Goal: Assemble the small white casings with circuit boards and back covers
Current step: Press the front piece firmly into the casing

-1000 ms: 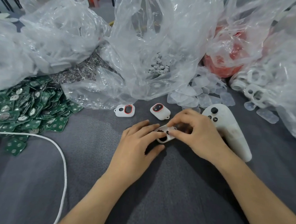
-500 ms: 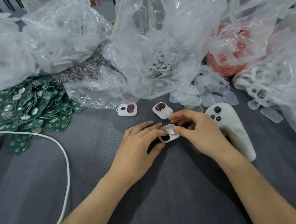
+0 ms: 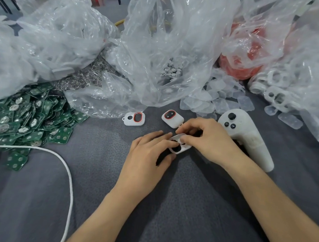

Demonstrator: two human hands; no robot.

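Observation:
A small white casing (image 3: 179,145) with two openings sits between my hands just above the grey cloth. My left hand (image 3: 149,157) holds its left end with fingers on top and thumb beneath. My right hand (image 3: 208,138) pinches its right end, fingers curled over it. Two assembled casings with red rings lie behind: one (image 3: 134,118) to the left, another (image 3: 172,118) beside my right hand. Green circuit boards (image 3: 30,116) are heaped at the left. Clear back covers (image 3: 221,102) lie scattered at the back right. Empty white casings (image 3: 276,96) show inside a bag on the right.
A white handheld controller (image 3: 247,139) lies right of my right hand. Crumpled clear plastic bags (image 3: 159,51) fill the back, one with small white discs (image 3: 172,70), one with red parts (image 3: 240,67). A white cable (image 3: 67,171) curves across the left. Metal rings (image 3: 81,78) lie behind the boards.
Both hands have kept hold of the casing and shifted it slightly; the fingers have adjusted their grip. The view has tilted a little.

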